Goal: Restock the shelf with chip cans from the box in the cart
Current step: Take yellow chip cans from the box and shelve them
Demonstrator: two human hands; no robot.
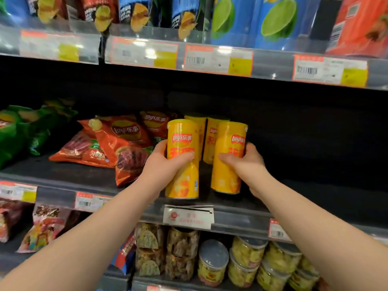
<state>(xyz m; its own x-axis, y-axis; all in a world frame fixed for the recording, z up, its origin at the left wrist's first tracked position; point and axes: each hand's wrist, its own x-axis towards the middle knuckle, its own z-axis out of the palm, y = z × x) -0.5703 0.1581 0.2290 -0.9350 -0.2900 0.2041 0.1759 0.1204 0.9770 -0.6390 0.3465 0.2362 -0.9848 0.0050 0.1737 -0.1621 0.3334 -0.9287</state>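
Two yellow chip cans stand upright at the front of the dark middle shelf [294,198]. My left hand [165,164] grips the left chip can [183,139] around its middle. My right hand [245,162] holds the right chip can [230,175] the same way. Behind them, two more yellow cans [211,141] stand deeper on the shelf, partly hidden. The box and the cart are out of view.
Red chip bags [117,143] and green bags [25,131] lie left of the cans. The shelf right of the cans is dark and bare. Blue and red packs fill the shelf above [277,22]; jars and tubs [247,261] sit below. Price tags line the shelf edges.
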